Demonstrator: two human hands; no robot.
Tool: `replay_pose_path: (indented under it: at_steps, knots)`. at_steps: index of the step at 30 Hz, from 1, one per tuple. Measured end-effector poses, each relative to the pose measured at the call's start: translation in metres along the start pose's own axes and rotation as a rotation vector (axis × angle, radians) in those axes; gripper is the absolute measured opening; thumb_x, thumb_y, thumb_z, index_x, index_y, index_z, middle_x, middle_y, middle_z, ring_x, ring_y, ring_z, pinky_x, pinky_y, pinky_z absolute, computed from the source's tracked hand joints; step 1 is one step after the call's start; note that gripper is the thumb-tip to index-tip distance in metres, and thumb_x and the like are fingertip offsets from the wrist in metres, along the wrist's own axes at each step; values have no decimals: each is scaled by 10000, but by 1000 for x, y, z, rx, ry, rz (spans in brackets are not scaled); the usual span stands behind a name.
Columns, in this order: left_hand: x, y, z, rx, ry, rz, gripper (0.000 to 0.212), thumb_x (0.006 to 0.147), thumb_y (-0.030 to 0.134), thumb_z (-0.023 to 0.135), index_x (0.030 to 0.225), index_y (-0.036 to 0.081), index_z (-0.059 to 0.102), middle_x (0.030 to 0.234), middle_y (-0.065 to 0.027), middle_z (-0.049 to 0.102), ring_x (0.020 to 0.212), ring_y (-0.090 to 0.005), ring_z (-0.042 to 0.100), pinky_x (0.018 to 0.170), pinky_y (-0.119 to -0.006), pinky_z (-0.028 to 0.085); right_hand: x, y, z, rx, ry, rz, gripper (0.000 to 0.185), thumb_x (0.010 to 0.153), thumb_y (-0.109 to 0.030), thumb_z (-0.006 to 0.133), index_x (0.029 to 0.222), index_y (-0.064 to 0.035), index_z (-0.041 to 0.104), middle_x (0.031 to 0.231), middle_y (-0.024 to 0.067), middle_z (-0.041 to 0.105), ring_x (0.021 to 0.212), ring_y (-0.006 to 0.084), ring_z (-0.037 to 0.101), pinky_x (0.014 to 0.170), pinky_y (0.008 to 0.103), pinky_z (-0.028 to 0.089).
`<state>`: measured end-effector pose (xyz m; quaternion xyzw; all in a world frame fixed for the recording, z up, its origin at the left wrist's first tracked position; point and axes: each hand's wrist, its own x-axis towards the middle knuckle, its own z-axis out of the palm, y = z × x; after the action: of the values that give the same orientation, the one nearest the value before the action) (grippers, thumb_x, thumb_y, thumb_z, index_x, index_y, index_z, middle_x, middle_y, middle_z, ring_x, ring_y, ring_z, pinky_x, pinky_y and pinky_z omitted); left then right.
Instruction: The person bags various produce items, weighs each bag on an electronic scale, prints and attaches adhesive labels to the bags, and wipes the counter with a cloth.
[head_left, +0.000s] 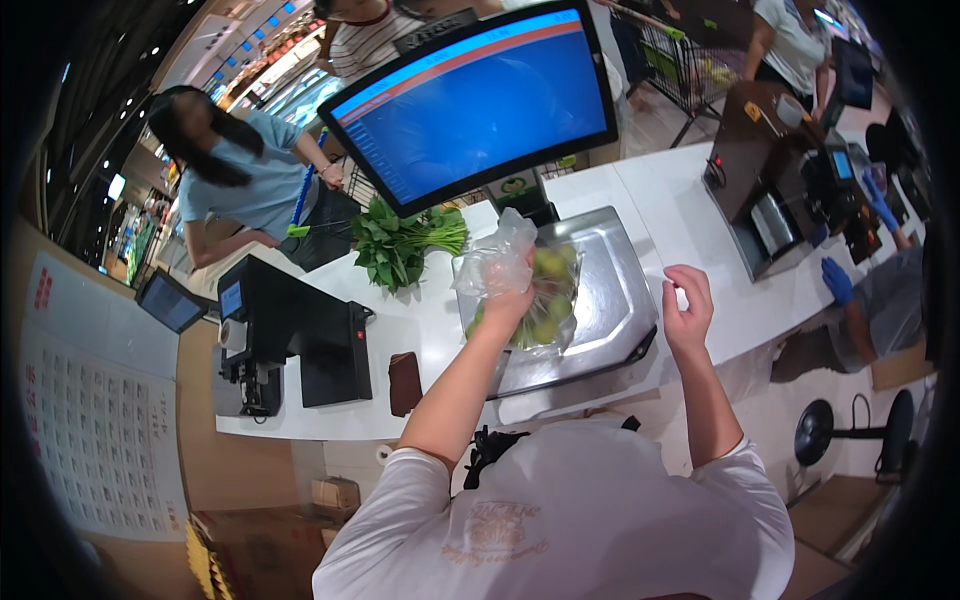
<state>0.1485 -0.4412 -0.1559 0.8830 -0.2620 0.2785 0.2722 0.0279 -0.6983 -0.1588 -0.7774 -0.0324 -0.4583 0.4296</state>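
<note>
My left hand (511, 294) grips the gathered neck of a clear plastic bag (506, 244). Several round green fruits (553, 307), some with a reddish tint, fill the bag. It rests over the left part of a stainless steel weighing scale platform (611, 277). To the right of the scale, my right hand (688, 307) is raised over the white counter with its fingers bent and nothing visible in it. A bunch of leafy green vegetables (405, 240) lies on the counter left of the bag.
A monitor (480, 97) stands behind the scale. Printer-like black equipment (292, 330) and a dark brown flat item (405, 382) sit at left. More equipment (772, 187) is at right. A person (240, 165) stands across the counter; a blue-gloved hand (836, 281) shows at right.
</note>
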Motion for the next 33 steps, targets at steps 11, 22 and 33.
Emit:
replay_pose_path:
  at_steps: [11,22,33]
  knots:
    - [-9,20,-41,-106,-358,-93,712,800,464,693,1331,51,460,1309,-229,497,1203,-374,489,1026,-423,392,138,-109,96,224,-102,-559,228,725,35,665,947,-18,657,992,125,648,871,303,607,763,370,493]
    - [-44,15,-69,-51,-414,-303,1221,641,648,733,1422,-129,207,1486,-295,256,1436,-353,177,1174,-422,148,188,-136,226,-308,-415,-882,217,665,-79,672,828,-77,529,1340,78,549,816,192,594,571,312,529]
    - [-32,26,-71,-155,-362,-310,1090,657,604,742,1416,-42,301,1426,-255,374,1354,-390,316,1138,-427,237,169,-156,152,-116,-303,-743,217,732,-65,672,938,-65,605,1175,98,599,850,245,602,641,329,528]
